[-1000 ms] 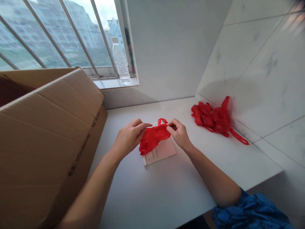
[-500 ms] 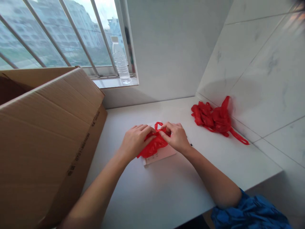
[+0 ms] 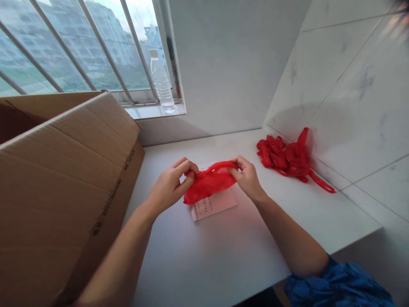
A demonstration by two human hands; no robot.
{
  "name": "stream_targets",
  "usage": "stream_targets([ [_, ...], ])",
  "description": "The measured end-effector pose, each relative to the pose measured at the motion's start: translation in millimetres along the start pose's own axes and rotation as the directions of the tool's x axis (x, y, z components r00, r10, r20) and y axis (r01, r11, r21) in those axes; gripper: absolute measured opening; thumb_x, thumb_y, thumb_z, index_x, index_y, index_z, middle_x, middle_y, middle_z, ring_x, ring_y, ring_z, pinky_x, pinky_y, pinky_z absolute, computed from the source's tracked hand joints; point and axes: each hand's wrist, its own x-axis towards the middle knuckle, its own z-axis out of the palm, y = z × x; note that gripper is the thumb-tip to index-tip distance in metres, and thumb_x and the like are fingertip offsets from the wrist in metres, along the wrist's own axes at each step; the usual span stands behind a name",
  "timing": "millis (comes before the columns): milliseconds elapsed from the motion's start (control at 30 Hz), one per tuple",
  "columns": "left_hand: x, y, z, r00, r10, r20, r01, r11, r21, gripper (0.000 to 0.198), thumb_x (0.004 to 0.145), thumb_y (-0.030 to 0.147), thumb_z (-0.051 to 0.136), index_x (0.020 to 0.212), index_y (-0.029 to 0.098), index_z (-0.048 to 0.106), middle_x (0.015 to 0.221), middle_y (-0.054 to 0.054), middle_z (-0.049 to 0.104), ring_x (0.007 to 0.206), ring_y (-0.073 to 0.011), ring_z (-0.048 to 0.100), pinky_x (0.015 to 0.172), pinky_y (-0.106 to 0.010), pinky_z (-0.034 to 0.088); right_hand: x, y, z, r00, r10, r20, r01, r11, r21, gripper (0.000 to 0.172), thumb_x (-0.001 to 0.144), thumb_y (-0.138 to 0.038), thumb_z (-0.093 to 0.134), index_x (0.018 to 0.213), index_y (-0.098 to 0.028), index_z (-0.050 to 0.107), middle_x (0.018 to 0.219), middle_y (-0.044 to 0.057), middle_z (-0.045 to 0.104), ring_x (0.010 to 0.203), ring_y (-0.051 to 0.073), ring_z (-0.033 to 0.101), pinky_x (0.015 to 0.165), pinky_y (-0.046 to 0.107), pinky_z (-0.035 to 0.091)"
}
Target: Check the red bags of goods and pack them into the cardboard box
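Note:
A thin red plastic bag [image 3: 211,183] is stretched sideways between my two hands above the table. My left hand [image 3: 172,183] pinches its left end between thumb and fingers. At the other end, my right hand [image 3: 249,177] grips the bag close to a loop that looks like its handle. Beneath the bag lies a pale booklet or flat box [image 3: 220,204] with printed characters; the bag hides its upper part.
A large open cardboard box [image 3: 64,183] stands on the left. More crumpled red plastic bags [image 3: 287,157] lie against the tiled wall on the white table [image 3: 198,256]. A clear bottle [image 3: 162,83] stands on the sill of the barred window.
My hands have moved apart, left and right, pulling the bunched red bag out into a wider strip. More of the printed surface beneath shows now.

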Motion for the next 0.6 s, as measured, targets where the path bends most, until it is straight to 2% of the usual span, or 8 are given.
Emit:
stream_targets([
  [67,0.4,-1.9,-3.5,1.000,0.004,-0.027,-0.005,1.000,-0.028,0.017,0.091,0.016,0.041,0.089,0.019,0.058,0.093,-0.003,0.059,0.081,-0.0135,0.057,0.071,-0.025,0.046,5.5,7.6,-4.9,0.988,0.117,-0.098,-0.101,0.983,0.155,0.009,0.080,-0.032,0.057,0.079,-0.022,0.057,0.075,0.001,0.063,0.072,0.018,0.059,0.066,0.030,0.048],
  [133,0.6,-3.4,-8.3,0.998,0.004,-0.058,-0.007,0.999,-0.047,0.017,0.087,0.014,0.040,0.084,0.019,0.056,0.092,-0.003,0.060,0.083,-0.0148,0.058,0.076,-0.028,0.048,11.7,17.2,-9.6,0.962,0.225,-0.154,-0.173,0.940,0.292,0.011,0.080,-0.033,0.054,0.080,-0.022,0.056,0.078,0.003,0.065,0.076,0.020,0.061,0.066,0.031,0.049],
  [267,-0.4,1.7,-15.6,0.997,-0.010,-0.070,0.004,0.996,-0.086,0.018,0.080,0.015,0.038,0.073,0.019,0.054,0.100,-0.006,0.066,0.090,-0.0188,0.061,0.086,-0.035,0.051,18.4,24.9,-16.4,0.947,0.270,-0.172,-0.183,0.897,0.402,0.015,0.079,-0.037,0.055,0.080,-0.022,0.058,0.085,0.005,0.068,0.086,0.023,0.064,0.070,0.033,0.052],
  [400,-1.8,13.5,-13.8,0.999,0.044,0.021,-0.041,0.990,-0.135,0.022,0.077,0.014,0.034,0.066,0.019,0.052,0.107,-0.005,0.070,0.095,-0.0207,0.061,0.089,-0.039,0.051,18.9,15.5,-31.4,0.969,0.241,-0.049,-0.208,0.911,0.357,0.018,0.074,-0.038,0.067,0.081,-0.021,0.063,0.079,0.002,0.067,0.078,0.021,0.063,0.065,0.030,0.050],
  [500,-2.6,17.7,-5.7,0.983,0.108,0.150,-0.097,0.992,-0.081,0.026,0.076,0.013,0.033,0.068,0.020,0.056,0.086,-0.001,0.070,0.082,-0.0168,0.061,0.103,-0.041,0.043,20.1,9.1,-49.2,0.930,0.361,0.066,-0.361,0.867,0.343,0.019,0.073,-0.038,0.069,0.077,-0.021,0.061,0.070,0.000,0.064,0.063,0.017,0.059,0.050,0.026,0.043],
  [600,-4.6,15.7,8.0,0.973,0.077,0.215,-0.104,0.988,0.116,0.028,0.086,0.017,0.038,0.079,0.022,0.065,0.064,0.003,0.062,0.065,-0.0134,0.058,0.116,-0.047,0.026,21.0,8.7,-60.3,0.894,0.401,0.199,-0.448,0.793,0.414,0.014,0.077,-0.035,0.063,0.081,-0.021,0.062,0.076,0.003,0.068,0.067,0.018,0.063,0.054,0.027,0.048],
])
